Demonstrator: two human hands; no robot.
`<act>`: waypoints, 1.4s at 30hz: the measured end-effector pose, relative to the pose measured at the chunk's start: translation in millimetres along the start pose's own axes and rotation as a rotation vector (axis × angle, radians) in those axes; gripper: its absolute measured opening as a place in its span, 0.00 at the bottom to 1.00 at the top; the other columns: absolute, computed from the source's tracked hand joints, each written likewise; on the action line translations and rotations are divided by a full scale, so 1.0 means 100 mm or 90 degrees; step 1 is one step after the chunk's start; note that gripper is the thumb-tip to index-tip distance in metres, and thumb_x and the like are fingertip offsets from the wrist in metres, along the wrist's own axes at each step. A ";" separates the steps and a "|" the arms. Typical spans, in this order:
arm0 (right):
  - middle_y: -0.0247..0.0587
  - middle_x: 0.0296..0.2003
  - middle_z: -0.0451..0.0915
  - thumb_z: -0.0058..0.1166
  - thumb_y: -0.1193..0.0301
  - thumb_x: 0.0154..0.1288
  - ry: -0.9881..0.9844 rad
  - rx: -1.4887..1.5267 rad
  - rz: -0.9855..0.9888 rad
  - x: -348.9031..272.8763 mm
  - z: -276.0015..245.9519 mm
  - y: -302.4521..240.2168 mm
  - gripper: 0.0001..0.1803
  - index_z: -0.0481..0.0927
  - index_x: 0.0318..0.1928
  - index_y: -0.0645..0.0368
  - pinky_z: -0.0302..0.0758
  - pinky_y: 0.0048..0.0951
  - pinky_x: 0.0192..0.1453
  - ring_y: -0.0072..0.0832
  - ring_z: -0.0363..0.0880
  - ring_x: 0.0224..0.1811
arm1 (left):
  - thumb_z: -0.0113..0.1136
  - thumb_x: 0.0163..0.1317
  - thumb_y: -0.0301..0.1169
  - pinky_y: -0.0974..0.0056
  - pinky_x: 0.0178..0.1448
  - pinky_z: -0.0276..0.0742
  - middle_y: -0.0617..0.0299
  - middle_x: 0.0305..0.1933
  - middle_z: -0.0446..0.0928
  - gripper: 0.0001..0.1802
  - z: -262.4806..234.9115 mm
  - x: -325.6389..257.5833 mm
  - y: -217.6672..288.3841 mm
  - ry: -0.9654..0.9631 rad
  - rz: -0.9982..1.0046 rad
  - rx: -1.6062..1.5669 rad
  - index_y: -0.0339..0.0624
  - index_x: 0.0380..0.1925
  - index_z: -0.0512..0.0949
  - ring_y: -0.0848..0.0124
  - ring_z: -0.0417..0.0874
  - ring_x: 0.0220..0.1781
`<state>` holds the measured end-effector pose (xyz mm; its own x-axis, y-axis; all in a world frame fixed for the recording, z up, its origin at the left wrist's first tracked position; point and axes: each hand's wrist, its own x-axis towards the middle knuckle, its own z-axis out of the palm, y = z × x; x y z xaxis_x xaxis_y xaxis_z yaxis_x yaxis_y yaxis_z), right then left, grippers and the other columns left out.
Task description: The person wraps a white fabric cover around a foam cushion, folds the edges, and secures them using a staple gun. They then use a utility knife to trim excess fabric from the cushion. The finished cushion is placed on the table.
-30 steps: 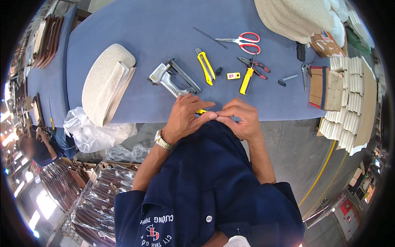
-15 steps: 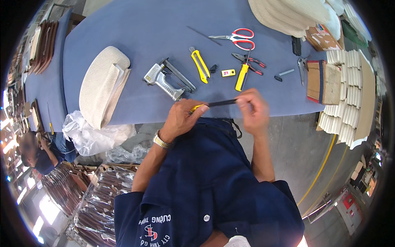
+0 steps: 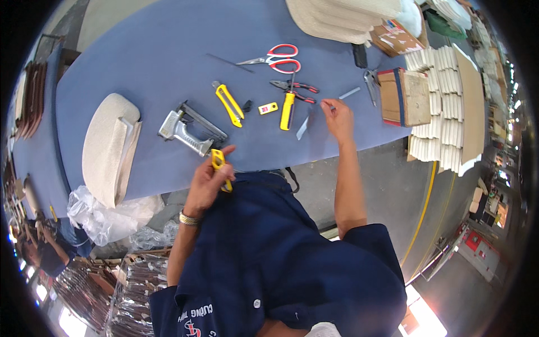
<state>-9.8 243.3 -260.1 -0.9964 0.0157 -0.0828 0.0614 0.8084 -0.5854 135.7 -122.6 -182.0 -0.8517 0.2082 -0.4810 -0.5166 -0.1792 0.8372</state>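
Note:
My left hand [image 3: 205, 182] is closed around a yellow utility knife [image 3: 218, 159], partly covered by the fingers. At the tabletop, my right hand [image 3: 339, 119] pinches a small black piece [image 3: 333, 107] between its fingertips. A thin, shiny strip like a blade [image 3: 302, 128] lies left of that hand, and a second pale strip [image 3: 350, 93] lies beyond it. Between my hands are a yellow-handled screwdriver [image 3: 287, 111], lying across red-and-black pliers [image 3: 306, 87], and a small yellow case [image 3: 268, 108]. Another yellow utility knife [image 3: 229, 105] rests farther left.
A silver staple gun [image 3: 188, 132] lies beyond my left hand. Red-handled scissors [image 3: 283, 58] and a thin dark rod [image 3: 227, 63] are farther back. Beige padded pieces [image 3: 106, 146] lie left; a box [image 3: 412, 98] and stacked white pieces [image 3: 449, 84] stand right. Another person [image 3: 48, 247] is far left.
My hands have moved apart, the right one outward to the small black piece. The dark strip stretched between them is gone from there, and a shiny strip now lies beside the screwdriver. The view has shifted.

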 end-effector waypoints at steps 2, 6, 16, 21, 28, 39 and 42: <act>0.42 0.44 0.84 0.64 0.64 0.67 -0.023 -0.008 -0.112 0.11 0.22 -0.22 0.11 0.89 0.46 0.53 0.78 0.44 0.51 0.42 0.84 0.45 | 0.60 0.75 0.34 0.71 0.45 0.73 0.69 0.37 0.78 0.27 0.06 -0.01 -0.07 -0.016 -0.025 0.106 0.33 0.69 0.72 0.78 0.77 0.37; 0.35 0.49 0.81 0.67 0.65 0.63 -0.088 -0.179 -0.318 0.15 0.79 -0.58 0.13 0.88 0.48 0.51 0.72 0.45 0.60 0.38 0.78 0.56 | 0.67 0.71 0.33 0.69 0.39 0.75 0.69 0.36 0.80 0.24 0.08 -0.05 -0.14 0.057 -0.033 0.278 0.38 0.64 0.76 0.80 0.78 0.33; 0.37 0.36 0.87 0.64 0.74 0.66 -0.463 0.327 -0.082 -0.10 0.31 -1.31 0.10 0.84 0.47 0.61 0.77 0.23 0.37 0.24 0.87 0.32 | 0.66 0.67 0.37 0.48 0.39 0.80 0.46 0.34 0.84 0.26 -0.28 -0.09 0.14 0.158 0.093 0.621 0.51 0.65 0.76 0.46 0.86 0.35; 0.34 0.34 0.86 0.62 0.75 0.70 -0.498 0.406 -0.104 -0.21 0.03 -1.61 0.09 0.84 0.48 0.63 0.76 0.20 0.37 0.17 0.86 0.32 | 0.69 0.65 0.34 0.54 0.36 0.79 0.47 0.32 0.84 0.29 -0.30 -0.02 0.20 0.118 0.144 0.636 0.50 0.67 0.77 0.53 0.84 0.28; 0.34 0.30 0.86 0.61 0.76 0.70 -0.512 0.405 -0.147 -0.22 0.04 -1.66 0.08 0.85 0.47 0.63 0.76 0.20 0.36 0.17 0.86 0.31 | 0.68 0.64 0.32 0.53 0.38 0.80 0.48 0.37 0.86 0.29 -0.25 0.01 0.33 0.058 0.159 0.677 0.51 0.67 0.78 0.52 0.87 0.33; 0.36 0.32 0.88 0.62 0.74 0.71 -0.551 0.448 -0.098 -0.37 0.22 -1.57 0.08 0.85 0.47 0.64 0.77 0.21 0.35 0.18 0.87 0.31 | 0.67 0.65 0.38 0.45 0.38 0.82 0.48 0.44 0.86 0.37 -0.07 0.24 0.32 -0.060 0.193 0.817 0.40 0.72 0.66 0.47 0.87 0.38; 0.39 0.35 0.88 0.62 0.73 0.72 -0.535 0.500 -0.048 -0.40 0.27 -1.41 0.10 0.84 0.50 0.64 0.79 0.22 0.37 0.20 0.88 0.33 | 0.68 0.65 0.36 0.44 0.43 0.81 0.46 0.44 0.85 0.45 0.12 0.38 0.40 -0.082 0.012 0.813 0.42 0.78 0.57 0.43 0.86 0.39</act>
<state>23.3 112.8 -196.4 -0.6643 -0.6522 -0.3651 0.3167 0.1969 -0.9279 83.0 -110.4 -163.6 -0.8065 0.3188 -0.4979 0.0061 0.8466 0.5322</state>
